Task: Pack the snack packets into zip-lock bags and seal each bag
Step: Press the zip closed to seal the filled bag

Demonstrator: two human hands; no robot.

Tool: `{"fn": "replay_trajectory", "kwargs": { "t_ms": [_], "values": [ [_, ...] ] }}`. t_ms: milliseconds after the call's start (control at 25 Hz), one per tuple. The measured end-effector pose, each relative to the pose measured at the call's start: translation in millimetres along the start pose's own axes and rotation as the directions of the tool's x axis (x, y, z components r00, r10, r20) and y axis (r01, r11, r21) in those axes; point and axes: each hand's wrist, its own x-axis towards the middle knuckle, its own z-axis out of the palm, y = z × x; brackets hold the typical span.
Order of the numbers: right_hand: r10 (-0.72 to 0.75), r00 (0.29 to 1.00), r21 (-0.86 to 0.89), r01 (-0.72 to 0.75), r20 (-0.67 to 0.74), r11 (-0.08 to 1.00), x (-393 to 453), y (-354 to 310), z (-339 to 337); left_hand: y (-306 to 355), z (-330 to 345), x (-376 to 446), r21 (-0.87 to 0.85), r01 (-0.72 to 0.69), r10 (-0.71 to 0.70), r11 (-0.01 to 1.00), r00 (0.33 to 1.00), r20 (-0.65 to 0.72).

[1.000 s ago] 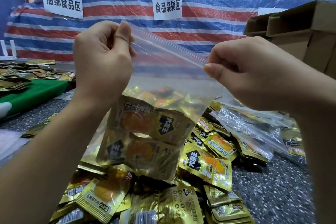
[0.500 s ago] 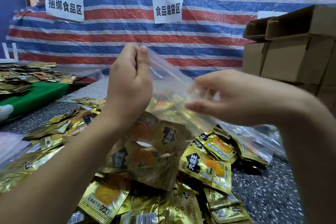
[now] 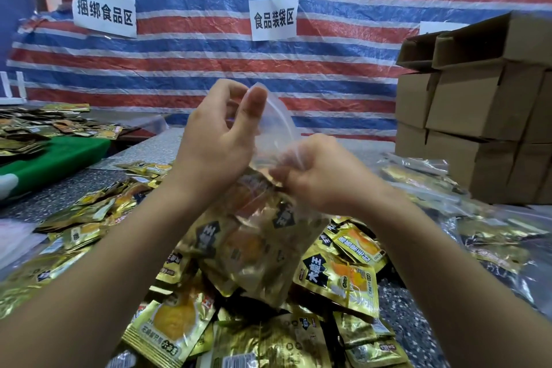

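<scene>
A clear zip-lock bag (image 3: 263,251) with several gold snack packets inside hangs above the pile, tilted down to the right. My left hand (image 3: 219,140) pinches the bag's top corner between thumb and fingers. My right hand (image 3: 321,173) grips the bag's upper part just to the right and lower, its fingers curled into the plastic. The two hands are close together and the bag's top is bunched between them. Loose gold snack packets (image 3: 337,278) lie heaped on the table under the bag.
Filled clear bags (image 3: 493,236) lie at the right. Stacked cardboard boxes (image 3: 484,107) stand at the back right. A green board (image 3: 53,158) with more packets is at the left. A striped tarp with paper labels (image 3: 273,19) hangs behind the speckled table (image 3: 400,308).
Both hands came down and moved together; the bag's top, stretched wide between them before, is now bunched. The right hand has closed round the plastic.
</scene>
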Motion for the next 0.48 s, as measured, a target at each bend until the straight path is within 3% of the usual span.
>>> {"fn": "replay_trajectory", "kwargs": {
  "t_ms": [120,200,360,480],
  "values": [
    [0.028,0.997,0.086,-0.022,-0.074,0.996,2.4,4.3,-6.8,-6.0,-1.9,2.4,-0.003,0.094,-0.094,0.996,0.995,0.034],
    [0.061,0.989,0.239,-0.028,-0.132,0.971,3.7,7.8,-14.7,-9.9,1.0,2.8,0.106,0.116,-0.121,0.987,0.992,0.039],
    [0.222,0.967,0.518,-0.127,-0.125,0.846,9.0,18.1,-26.4,-17.4,5.1,1.5,0.42,0.149,-0.162,0.895,0.987,-0.006],
    [0.412,0.907,0.703,-0.235,-0.09,0.671,21.3,39.5,-25.4,-19.0,4.4,-0.5,0.47,0.121,-0.124,0.874,0.992,-0.026]
  ]
}}
